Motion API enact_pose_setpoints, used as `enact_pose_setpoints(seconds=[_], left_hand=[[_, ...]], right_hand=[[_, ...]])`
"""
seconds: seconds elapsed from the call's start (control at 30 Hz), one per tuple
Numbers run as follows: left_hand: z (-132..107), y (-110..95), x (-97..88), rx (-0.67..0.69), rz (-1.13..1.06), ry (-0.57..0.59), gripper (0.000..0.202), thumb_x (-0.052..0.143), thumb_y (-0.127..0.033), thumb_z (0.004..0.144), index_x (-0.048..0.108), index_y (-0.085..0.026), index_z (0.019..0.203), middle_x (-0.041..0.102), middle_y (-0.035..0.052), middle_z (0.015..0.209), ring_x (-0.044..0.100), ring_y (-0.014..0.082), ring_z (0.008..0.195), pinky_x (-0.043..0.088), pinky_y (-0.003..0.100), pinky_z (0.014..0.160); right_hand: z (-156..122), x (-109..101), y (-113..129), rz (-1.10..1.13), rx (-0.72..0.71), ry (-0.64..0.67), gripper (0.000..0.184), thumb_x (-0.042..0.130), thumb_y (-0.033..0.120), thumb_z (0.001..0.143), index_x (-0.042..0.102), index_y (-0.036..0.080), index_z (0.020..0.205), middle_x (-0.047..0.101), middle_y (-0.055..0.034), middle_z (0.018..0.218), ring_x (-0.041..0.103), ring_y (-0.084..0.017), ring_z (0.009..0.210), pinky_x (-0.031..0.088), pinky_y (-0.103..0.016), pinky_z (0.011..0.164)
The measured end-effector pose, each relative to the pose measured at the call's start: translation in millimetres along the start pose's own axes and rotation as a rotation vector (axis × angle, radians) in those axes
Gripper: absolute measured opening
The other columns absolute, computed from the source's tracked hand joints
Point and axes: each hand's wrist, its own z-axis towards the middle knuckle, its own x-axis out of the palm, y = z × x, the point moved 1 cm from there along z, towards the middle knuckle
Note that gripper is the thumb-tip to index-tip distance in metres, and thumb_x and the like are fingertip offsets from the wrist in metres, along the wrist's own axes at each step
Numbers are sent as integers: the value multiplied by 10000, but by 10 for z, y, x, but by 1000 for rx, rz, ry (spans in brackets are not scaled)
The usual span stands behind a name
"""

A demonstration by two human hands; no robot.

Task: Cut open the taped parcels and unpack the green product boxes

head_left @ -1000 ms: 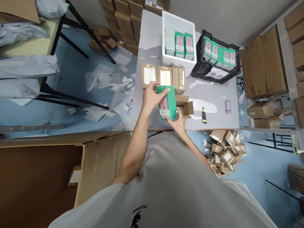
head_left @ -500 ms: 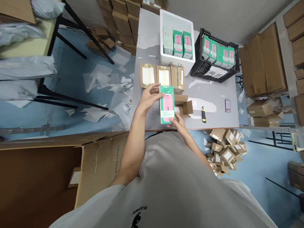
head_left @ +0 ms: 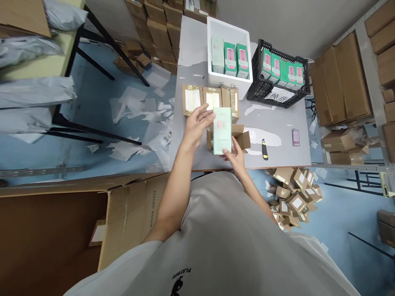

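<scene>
Box between fingers, left contact unclear

Grey bags on a pale table, paper scraps across blue floor.

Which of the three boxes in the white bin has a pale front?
The leftmost box in the white bin: its facing side is pale green, whereas the middle box and right-hand box show a pink picture on green.
</scene>
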Motion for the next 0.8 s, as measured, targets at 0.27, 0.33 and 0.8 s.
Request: enact_pose_setpoints(seconds=[0.27, 0.33, 0.8], left_hand=[[-10, 270, 47, -286, -406, 124, 706, 1152, -597, 660, 851, -246, 1194, 903, 92, 1223, 872, 277, 1080, 713, 348, 908], [-33, 270, 132, -279, -431, 97, 685, 1167, -551, 618, 843, -228, 1128, 905, 71, 1122, 870, 258, 996, 712, 333, 878], [-16, 75, 37, -3, -47, -81, 708, 1100, -450, 679, 791, -270, 1289, 891, 76, 1250, 872, 316, 1182, 736, 363, 908]], right_hand=[[-95, 10, 22, 542, 359, 31, 324, 827, 513, 1025, 714, 236, 1151, 782, 20, 765, 624, -138, 460, 575, -252, 463], [-107, 16, -20, 537, 387, 59, 323, 793, 545, 1046, 708, 238, 1104, 768, 13, 733, 653, -157, 485, 593, -260, 488], [-197, -49, -27, -379, -244, -185, 815, 912, 720, 957, 722, 306, 1632, 700, -169, 1699, 819, -203, 899, 743, -374, 837]])
